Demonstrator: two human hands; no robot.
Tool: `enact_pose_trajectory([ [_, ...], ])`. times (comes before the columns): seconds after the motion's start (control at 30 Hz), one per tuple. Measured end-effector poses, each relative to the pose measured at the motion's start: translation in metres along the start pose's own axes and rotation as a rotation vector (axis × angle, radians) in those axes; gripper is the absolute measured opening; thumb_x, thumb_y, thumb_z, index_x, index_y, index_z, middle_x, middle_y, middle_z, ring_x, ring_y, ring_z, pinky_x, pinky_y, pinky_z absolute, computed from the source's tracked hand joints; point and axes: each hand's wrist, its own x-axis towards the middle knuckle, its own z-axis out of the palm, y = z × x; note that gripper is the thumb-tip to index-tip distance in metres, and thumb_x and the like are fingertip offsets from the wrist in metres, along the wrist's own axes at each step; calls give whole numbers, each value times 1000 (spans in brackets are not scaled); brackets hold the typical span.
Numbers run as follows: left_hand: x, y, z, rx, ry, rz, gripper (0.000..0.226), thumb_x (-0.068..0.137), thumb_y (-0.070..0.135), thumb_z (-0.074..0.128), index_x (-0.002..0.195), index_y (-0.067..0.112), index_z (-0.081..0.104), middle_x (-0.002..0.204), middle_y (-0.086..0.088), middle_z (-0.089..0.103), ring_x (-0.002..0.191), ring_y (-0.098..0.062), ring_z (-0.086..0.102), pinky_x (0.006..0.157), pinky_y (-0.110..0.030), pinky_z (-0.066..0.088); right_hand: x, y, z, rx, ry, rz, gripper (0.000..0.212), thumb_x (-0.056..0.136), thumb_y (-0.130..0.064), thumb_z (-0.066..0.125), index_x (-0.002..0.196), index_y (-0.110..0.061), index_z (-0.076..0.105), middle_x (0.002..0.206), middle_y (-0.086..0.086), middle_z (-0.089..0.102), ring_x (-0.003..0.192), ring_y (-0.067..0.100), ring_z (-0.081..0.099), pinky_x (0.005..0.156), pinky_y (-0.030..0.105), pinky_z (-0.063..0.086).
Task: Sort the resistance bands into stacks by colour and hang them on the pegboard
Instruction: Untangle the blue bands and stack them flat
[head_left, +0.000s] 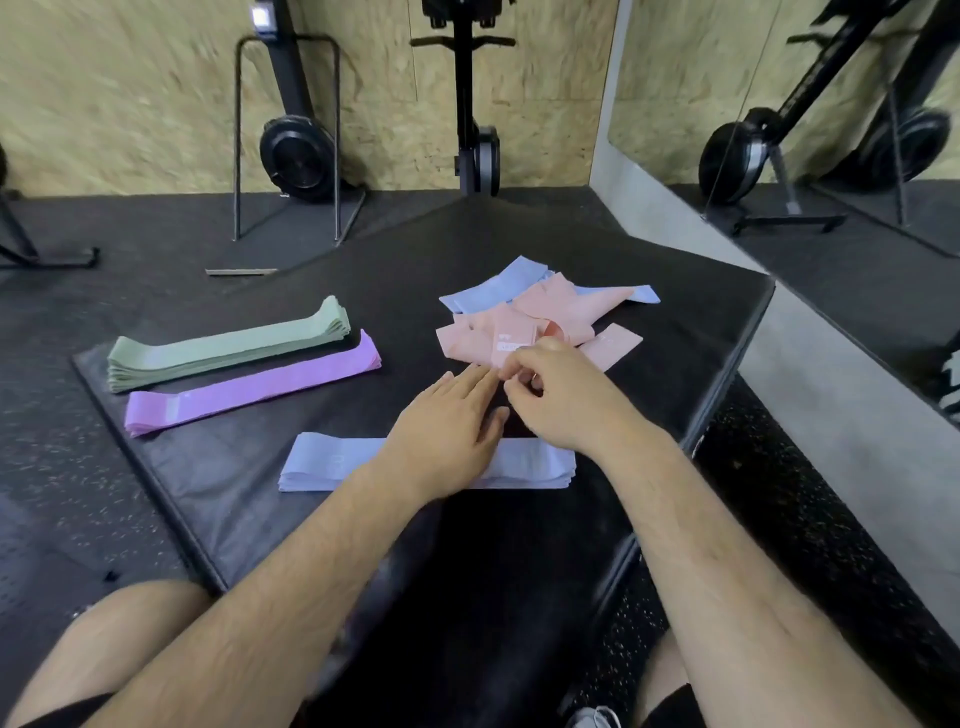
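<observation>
Right hand (558, 387): pinching pink band (475, 343) edge | left hand (447, 421): flat, fingers straight, over blue stack (322, 462) | green stack (223, 345), purple stack (249, 387): side by side on mat (208, 493)

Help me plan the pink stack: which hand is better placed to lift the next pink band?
Right. The right hand seems to pinch the near edge of a pink band, fingers curled on it; the left hand lies flat beside it, fingers straight.
</observation>
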Motion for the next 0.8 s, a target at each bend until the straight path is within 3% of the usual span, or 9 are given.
enact_pose_trajectory([
  [0.1,22,-20,-11,25,37,-33,41,96,33,32,126,17,55,117,6,60,99,-17,55,101,-36,38,25,-9,8,32,58,-29,26,101,-25,52,123,-26,66,124,-5,57,114,15,52,98,34,49],
  [0.23,60,-45,-14,58,18,-84,36,95,26,35,124,14,53,119,3,59,100,-21,55,103,-37,38,62,-5,16,4,92,-30,34,104,-23,46,134,-27,62,137,-6,59,130,19,46,111,37,38],
  [0.43,120,-77,1,63,-92,-177,30,99,24,38,119,9,54,131,-5,57,114,-30,57,100,-44,42,95,12,37,-93,85,21,32,104,-22,38,126,-26,61,132,-11,58,123,18,47,91,31,29],
  [0.57,151,-91,13,-40,-221,-292,37,103,21,36,134,9,52,153,-3,40,133,-26,46,105,-40,40,108,24,45,-130,81,34,35,102,-22,42,133,-30,57,130,-12,59,123,18,48,96,35,32],
  [0.73,180,-114,35,-78,-202,-381,26,99,14,34,95,6,58,134,-10,52,128,-29,46,95,-45,46,116,25,50,-153,45,59,37,102,-23,39,136,-27,54,134,-10,57,127,19,44,103,37,32],
  [0.8,189,-118,36,-65,-210,-419,22,95,13,37,79,12,52,111,-9,57,109,-31,54,83,-42,49,119,25,52,-155,59,59,34,102,-22,39,131,-25,56,131,-10,58,125,19,45,101,35,33],
])
